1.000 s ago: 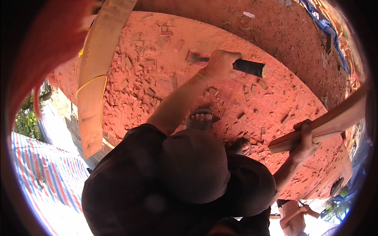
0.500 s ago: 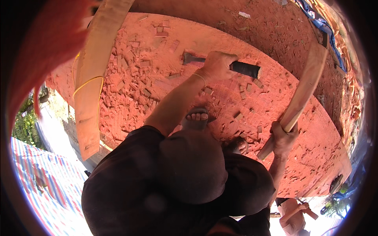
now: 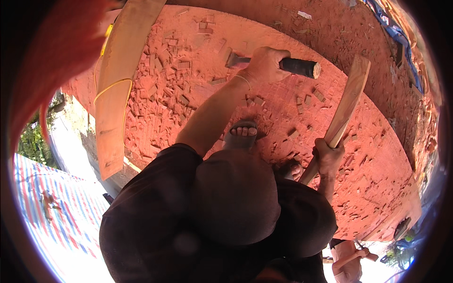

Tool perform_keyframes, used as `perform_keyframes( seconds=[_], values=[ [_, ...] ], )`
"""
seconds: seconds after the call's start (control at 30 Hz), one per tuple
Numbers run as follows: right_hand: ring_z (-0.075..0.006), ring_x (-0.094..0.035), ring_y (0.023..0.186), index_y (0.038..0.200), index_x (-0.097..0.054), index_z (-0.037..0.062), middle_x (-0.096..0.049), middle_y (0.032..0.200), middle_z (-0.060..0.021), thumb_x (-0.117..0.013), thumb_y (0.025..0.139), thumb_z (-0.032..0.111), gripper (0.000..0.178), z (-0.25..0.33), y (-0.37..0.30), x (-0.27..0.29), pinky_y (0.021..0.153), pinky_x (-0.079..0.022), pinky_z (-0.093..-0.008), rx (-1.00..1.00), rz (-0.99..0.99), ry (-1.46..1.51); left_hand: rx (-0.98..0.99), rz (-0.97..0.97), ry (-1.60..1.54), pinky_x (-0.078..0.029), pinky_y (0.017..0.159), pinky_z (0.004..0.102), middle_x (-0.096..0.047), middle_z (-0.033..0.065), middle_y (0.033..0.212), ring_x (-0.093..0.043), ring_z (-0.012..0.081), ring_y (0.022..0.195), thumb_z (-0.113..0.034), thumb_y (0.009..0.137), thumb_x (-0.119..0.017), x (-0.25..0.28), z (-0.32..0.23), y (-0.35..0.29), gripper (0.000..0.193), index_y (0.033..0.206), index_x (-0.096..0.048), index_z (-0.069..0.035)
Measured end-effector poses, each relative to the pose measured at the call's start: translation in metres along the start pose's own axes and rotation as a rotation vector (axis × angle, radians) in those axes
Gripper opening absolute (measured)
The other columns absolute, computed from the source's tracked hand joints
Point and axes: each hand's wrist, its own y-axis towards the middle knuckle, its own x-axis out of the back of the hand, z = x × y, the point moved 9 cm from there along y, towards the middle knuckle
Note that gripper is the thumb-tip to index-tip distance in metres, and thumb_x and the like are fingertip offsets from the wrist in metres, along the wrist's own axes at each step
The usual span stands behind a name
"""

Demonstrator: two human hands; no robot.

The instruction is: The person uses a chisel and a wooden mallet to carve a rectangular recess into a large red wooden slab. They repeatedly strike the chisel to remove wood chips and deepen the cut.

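My left hand (image 3: 268, 65) is wrapped round a chisel (image 3: 300, 67) with a black-wrapped handle. The chisel's flat blade points left, close to the reddish wood surface (image 3: 264, 28), and its pale handle butt faces right. In my right hand (image 3: 329, 156) is a long wooden club (image 3: 350, 101), gripped near its lower part. The club slants up and to the right, its broad end apart from the chisel. Small wood chips (image 3: 165, 85) lie scattered left of my left forearm. My fingers hide the middle of the chisel.
A long curved plank (image 3: 118, 89) with a yellow cord (image 3: 112, 86) lies at the left. My sandalled foot (image 3: 243, 132) rests on the wood between my arms. Another person (image 3: 347, 262) holds a wooden piece at lower right. Striped sheeting (image 3: 56, 203) spreads at lower left.
My right hand and the club have moved left, bringing the club's broad end nearer the chisel handle. My left hand keeps its grip on the chisel. The whole view has shifted slightly.
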Motion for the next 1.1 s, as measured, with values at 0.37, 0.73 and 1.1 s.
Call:
perform_keyframes(
  seconds=[0.37, 0.73, 1.1],
  values=[
    [-0.0162, -0.060, 0.059, 0.092, -0.061, -0.0010, -0.063, 0.071, -0.0077, -0.075, 0.077, 0.012, 0.024, 0.003, -0.038, 0.070, 0.056, -0.049, -0.0311, 0.173, -0.170, 0.256, -0.134, 0.108, -0.034, -0.047, 0.056, 0.0422, -0.061, 0.0099, 0.067, -0.064, 0.0334, 0.065, -0.020, 0.061, -0.074, -0.013, -0.051, -0.058, 0.021, 0.073, -0.060, -0.010],
    [-0.0194, -0.059, 0.084, 0.099, -0.061, -0.0007, -0.061, 0.086, -0.0098, -0.068, 0.087, 0.029, 0.033, 0.109, -0.065, 0.141, 0.082, -0.049, -0.0346, 0.579, -0.413, 0.650, -0.148, 0.091, -0.017, -0.045, 0.052, 0.0430, -0.060, 0.0108, 0.064, -0.062, 0.0344, 0.060, -0.020, 0.064, -0.074, -0.018, -0.047, -0.057, 0.020, 0.071, -0.059, -0.009],
    [-0.0121, -0.058, 0.069, 0.099, -0.060, -0.0006, -0.062, 0.079, -0.0042, -0.076, 0.072, 0.009, 0.033, -0.028, -0.037, 0.010, 0.060, -0.049, -0.0304, 0.283, -0.013, -0.008, -0.123, 0.105, 0.050, -0.046, 0.054, 0.0439, -0.060, 0.0102, 0.063, -0.065, 0.0334, 0.062, -0.027, 0.066, -0.078, -0.020, -0.036, -0.056, 0.025, 0.071, -0.061, -0.010]
  ],
)
